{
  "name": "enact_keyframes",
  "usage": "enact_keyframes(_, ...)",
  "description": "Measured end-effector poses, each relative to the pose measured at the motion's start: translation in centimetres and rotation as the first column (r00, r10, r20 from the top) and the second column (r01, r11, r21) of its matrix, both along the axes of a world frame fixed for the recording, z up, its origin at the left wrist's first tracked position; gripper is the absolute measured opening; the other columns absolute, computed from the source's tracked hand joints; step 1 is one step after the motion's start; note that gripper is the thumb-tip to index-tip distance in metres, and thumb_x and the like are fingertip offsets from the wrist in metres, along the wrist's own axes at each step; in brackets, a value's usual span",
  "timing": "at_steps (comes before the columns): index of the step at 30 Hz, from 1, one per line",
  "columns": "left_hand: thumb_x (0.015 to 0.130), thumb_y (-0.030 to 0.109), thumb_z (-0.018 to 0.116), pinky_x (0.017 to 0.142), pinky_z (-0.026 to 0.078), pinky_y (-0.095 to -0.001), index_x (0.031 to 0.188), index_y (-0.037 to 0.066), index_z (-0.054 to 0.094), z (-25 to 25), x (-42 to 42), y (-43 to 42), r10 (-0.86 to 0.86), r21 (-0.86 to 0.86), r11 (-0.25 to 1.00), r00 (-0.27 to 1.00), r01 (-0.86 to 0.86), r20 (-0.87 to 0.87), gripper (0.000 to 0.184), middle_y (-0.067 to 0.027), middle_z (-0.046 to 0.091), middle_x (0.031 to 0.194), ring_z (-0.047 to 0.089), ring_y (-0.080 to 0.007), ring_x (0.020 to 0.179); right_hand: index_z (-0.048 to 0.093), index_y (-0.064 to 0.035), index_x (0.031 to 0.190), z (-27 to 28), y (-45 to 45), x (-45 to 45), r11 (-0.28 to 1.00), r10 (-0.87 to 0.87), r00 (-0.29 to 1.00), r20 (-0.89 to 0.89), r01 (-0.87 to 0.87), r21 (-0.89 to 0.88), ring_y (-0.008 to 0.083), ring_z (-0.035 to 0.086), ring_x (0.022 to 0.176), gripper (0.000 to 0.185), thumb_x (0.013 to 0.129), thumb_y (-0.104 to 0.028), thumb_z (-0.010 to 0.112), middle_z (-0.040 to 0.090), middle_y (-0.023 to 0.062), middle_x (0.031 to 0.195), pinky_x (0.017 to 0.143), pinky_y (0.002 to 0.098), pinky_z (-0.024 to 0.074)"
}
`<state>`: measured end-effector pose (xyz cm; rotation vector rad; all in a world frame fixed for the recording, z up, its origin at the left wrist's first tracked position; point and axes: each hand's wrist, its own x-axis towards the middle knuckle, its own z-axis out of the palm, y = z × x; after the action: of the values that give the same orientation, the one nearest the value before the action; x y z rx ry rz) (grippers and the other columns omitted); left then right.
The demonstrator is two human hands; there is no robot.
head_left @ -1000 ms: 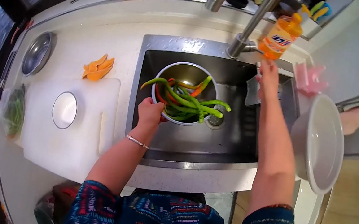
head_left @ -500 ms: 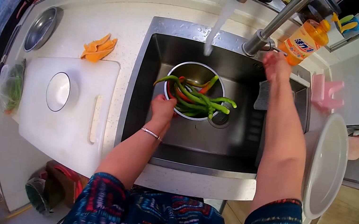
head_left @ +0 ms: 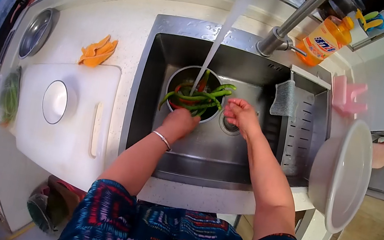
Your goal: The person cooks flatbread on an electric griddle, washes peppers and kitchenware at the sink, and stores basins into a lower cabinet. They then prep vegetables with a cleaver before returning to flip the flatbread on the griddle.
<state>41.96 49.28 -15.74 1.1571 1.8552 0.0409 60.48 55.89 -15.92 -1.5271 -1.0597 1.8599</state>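
Observation:
Green and red chili peppers (head_left: 200,102) lie in a round metal pot (head_left: 172,79) in the sink, several tips poking out past its right rim. Tap water (head_left: 219,37) streams down onto them. My left hand (head_left: 180,123) is closed at the pot's front rim, against the lower peppers; its fingertips are hidden, so whether it grips rim or peppers is unclear. Just right of the pot, my right hand (head_left: 241,115) hovers over the drain (head_left: 228,126). Its fingers are loosely bent and apart, close to the pepper tips, with nothing visible in them.
The faucet base (head_left: 269,44) stands behind the sink (head_left: 204,167), with an orange detergent bottle (head_left: 322,42) beside it. A mesh cloth (head_left: 284,98) hangs over the divider. Left are a cutting board (head_left: 61,148), white bowl (head_left: 57,102) and orange cloth (head_left: 98,51); right, a large basin (head_left: 352,176).
My right hand has left the faucet lever and come down beside the pot. The pot has shifted slightly left, and the water stream now falls onto the peppers.

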Motion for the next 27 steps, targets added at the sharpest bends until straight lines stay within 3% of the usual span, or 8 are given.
enact_keyframes(1, 0.071, 0.027, 0.063, 0.067, 0.047, -0.0408, 0.089, -0.004, 0.052, -0.1, 0.0, 0.6, -0.006, 0.001, 1.000, 1.000, 0.006, -0.004, 0.037, -0.0225, 0.058, 0.083, 0.058, -0.0346, 0.077, 0.052, -0.0074, 0.100, -0.3, -0.3, 0.2, 0.998, 0.035, 0.999, 0.040, -0.033, -0.049, 0.0111, 0.056, 0.073, 0.018, 0.084, -0.014, 0.049, 0.057, 0.0021, 0.086, 0.059, 0.0227, 0.0436)
enact_keyframes(3, 0.069, 0.033, 0.064, 0.082, 0.041, -0.0350, 0.098, -0.002, 0.051, -0.6, 0.4, 2.3, -0.084, 0.504, 0.829, 0.944, 0.244, -0.319, 0.047, -0.0221, 0.052, 0.104, 0.049, -0.0334, 0.100, 0.052, -0.0074, 0.100, -0.9, -0.8, 0.2, 0.996, 0.052, 0.998, 0.032, -0.049, -0.070, 0.0111, 0.056, 0.073, 0.017, 0.084, -0.014, 0.050, 0.057, 0.0026, 0.085, 0.061, 0.0232, 0.0445)
enact_keyframes(4, 0.063, 0.041, 0.067, 0.095, 0.030, -0.0365, 0.111, -0.002, 0.045, -1.3, 0.0, 3.3, -0.142, 0.465, 0.844, 0.947, 0.268, -0.288, 0.068, -0.0210, 0.038, 0.123, 0.033, -0.0324, 0.118, 0.053, -0.0074, 0.099, -1.0, -1.0, 0.2, 0.993, 0.073, 0.997, 0.031, -0.070, -0.091, 0.0111, 0.056, 0.073, 0.017, 0.084, -0.015, 0.050, 0.057, 0.0031, 0.085, 0.062, 0.0237, 0.0454)
enact_keyframes(8, 0.053, 0.053, 0.070, 0.103, 0.008, -0.0454, 0.127, 0.000, 0.029, -5.2, 0.4, 5.1, -0.261, 0.206, 0.881, 0.802, 0.425, -0.537, 0.100, -0.0169, 0.027, 0.132, 0.014, -0.0338, 0.127, 0.052, -0.0070, 0.100, -0.4, -1.8, -0.7, 0.990, 0.129, 0.992, 0.003, -0.129, -0.058, 0.0111, 0.056, 0.074, 0.019, 0.083, -0.014, 0.051, 0.058, 0.0021, 0.087, 0.061, 0.0232, 0.0438)
enact_keyframes(13, 0.053, 0.053, 0.069, 0.100, 0.019, -0.0471, 0.125, 0.000, 0.033, -7.2, 1.1, 6.1, -0.343, 0.150, 0.802, 0.652, 0.578, -0.677, 0.097, -0.0174, 0.037, 0.127, 0.035, -0.0312, 0.118, 0.052, -0.0074, 0.101, -0.7, -2.3, -0.1, 0.984, 0.174, 0.984, -0.037, -0.175, -0.024, 0.0101, 0.056, 0.076, 0.019, 0.083, -0.014, 0.052, 0.058, 0.0012, 0.089, 0.063, 0.0228, 0.0432)
enact_keyframes(18, 0.058, 0.030, 0.070, 0.081, 0.044, -0.0368, 0.099, 0.002, 0.053, -7.9, 0.7, 7.1, -0.148, 0.355, 0.882, 0.897, 0.310, -0.417, 0.053, -0.0201, 0.056, 0.101, 0.054, -0.0316, 0.095, 0.052, -0.0071, 0.101, -1.9, -2.0, -0.4, 0.986, 0.158, 0.987, -0.012, -0.159, -0.053, 0.0098, 0.056, 0.075, 0.020, 0.082, -0.013, 0.052, 0.058, 0.0016, 0.088, 0.062, 0.0225, 0.0431)
enact_keyframes(22, 0.064, 0.031, 0.064, 0.077, 0.045, -0.0375, 0.098, 0.006, 0.054, -5.3, 0.0, 8.3, -0.247, 0.088, 0.959, 0.946, 0.270, -0.210, 0.043, -0.0170, 0.058, 0.097, 0.057, -0.0287, 0.091, 0.044, -0.0021, 0.112, -2.7, -0.9, -2.6, 0.994, 0.100, 0.995, 0.029, -0.098, -0.040, 0.0118, 0.055, 0.079, 0.039, 0.079, -0.018, 0.057, 0.057, 0.0052, 0.091, 0.065, 0.0239, 0.0443)
enact_keyframes(27, 0.060, 0.034, 0.068, 0.075, 0.045, -0.0390, 0.098, 0.006, 0.056, -6.7, -1.3, 7.7, -0.311, 0.275, 0.905, 0.946, 0.325, -0.095, 0.049, -0.0196, 0.058, 0.094, 0.056, -0.0338, 0.088, 0.043, 0.0003, 0.110, -4.2, 2.2, -7.0, 0.956, -0.197, 0.980, 0.038, 0.183, 0.230, 0.0124, 0.054, 0.080, 0.049, 0.073, -0.023, 0.066, 0.055, 0.0088, 0.093, 0.067, 0.0257, 0.0445)
